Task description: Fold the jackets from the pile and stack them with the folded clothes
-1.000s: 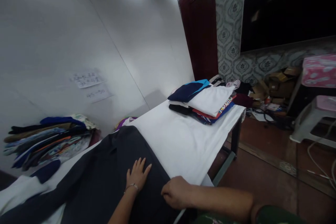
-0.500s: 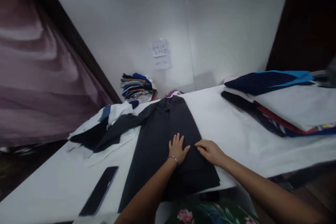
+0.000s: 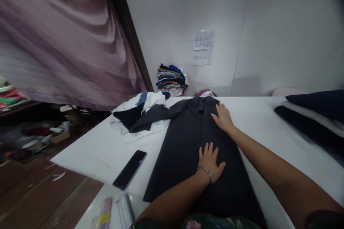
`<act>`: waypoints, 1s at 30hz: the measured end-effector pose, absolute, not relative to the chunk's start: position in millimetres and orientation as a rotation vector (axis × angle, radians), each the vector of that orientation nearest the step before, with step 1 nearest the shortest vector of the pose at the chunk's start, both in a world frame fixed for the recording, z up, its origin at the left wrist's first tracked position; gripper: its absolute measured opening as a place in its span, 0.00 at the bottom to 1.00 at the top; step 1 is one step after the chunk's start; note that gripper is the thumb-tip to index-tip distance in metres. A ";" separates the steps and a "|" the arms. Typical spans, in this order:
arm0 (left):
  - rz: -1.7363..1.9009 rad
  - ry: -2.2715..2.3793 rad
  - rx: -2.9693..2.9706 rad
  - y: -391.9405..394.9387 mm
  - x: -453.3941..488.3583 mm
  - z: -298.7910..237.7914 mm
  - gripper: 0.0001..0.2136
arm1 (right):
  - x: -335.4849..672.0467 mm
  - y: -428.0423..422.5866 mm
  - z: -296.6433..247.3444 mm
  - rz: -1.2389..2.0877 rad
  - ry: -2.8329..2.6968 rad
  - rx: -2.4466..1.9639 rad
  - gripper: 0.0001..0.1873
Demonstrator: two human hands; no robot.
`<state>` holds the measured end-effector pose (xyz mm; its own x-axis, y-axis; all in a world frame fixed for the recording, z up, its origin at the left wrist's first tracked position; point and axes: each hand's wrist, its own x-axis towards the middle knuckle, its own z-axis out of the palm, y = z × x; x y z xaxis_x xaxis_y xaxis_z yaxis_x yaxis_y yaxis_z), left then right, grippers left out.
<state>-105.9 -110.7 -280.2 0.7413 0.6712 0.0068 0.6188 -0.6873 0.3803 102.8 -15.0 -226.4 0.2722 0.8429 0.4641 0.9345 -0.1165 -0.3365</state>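
Observation:
A dark grey collared shirt lies spread on the white table, one sleeve stretched out to the left. My left hand, with a bracelet at the wrist, rests flat on the lower middle of the shirt, fingers spread. Farther up, my right hand lies with fingers apart on the shirt's right side, below the collar. Neither hand grips anything. My left forearm covers part of the shirt's lower edge.
A black phone lies left of the shirt. White and black clothes sit under the sleeve. A folded clothes stack stands at the wall, with more dark clothes at the right. The table's left edge drops to the floor.
My right hand has let go of the shirt's right edge and moved up near the collar, opening flat. My left hand stays flat on the cloth. The view has turned left.

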 end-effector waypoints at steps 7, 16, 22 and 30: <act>0.299 0.929 2.418 -116.3 -110.9 -275.6 0.35 | 110.9 15.2 -299.3 0.202 -1.705 -2.445 0.38; 0.393 1.199 2.343 -26.5 -149.9 -243.6 0.28 | 119.0 15.2 -317.2 0.084 -1.746 -2.472 0.39; 0.233 2.175 2.392 100.4 -273.8 -211.5 0.32 | 119.4 17.5 -322.4 0.062 -1.731 -2.465 0.39; 0.352 2.443 2.126 144.9 -351.6 -204.0 0.19 | 118.2 19.2 -323.5 0.063 -1.710 -2.442 0.38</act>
